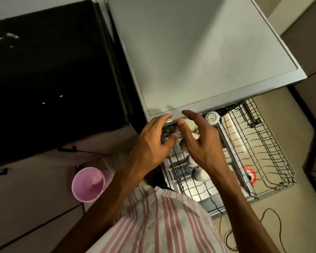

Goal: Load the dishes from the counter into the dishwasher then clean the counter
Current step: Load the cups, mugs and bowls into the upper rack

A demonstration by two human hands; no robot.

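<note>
Small dark lettering on the white round cap [212, 117] at frame centre right, too blurred to read. Left hand [151, 143] and right hand [199, 141] side by side at frame centre, over the pulled-out dishwasher rack [259, 154], fingers spread and relaxed, holding nothing. Pale dishes [199, 172] in the rack just below the hands. Grey dishwasher top [199, 52] filling upper centre, front edge at the fingertips. Right part of rack bare. Black counter [49, 79] at upper left. Pink bucket [88, 184] at lower left.

You stood in a home kitchen: a dishwasher [204, 57] with its wire rack [259, 143] pulled out below your fingers [164, 118], a black bench [49, 79] left of them.
</note>
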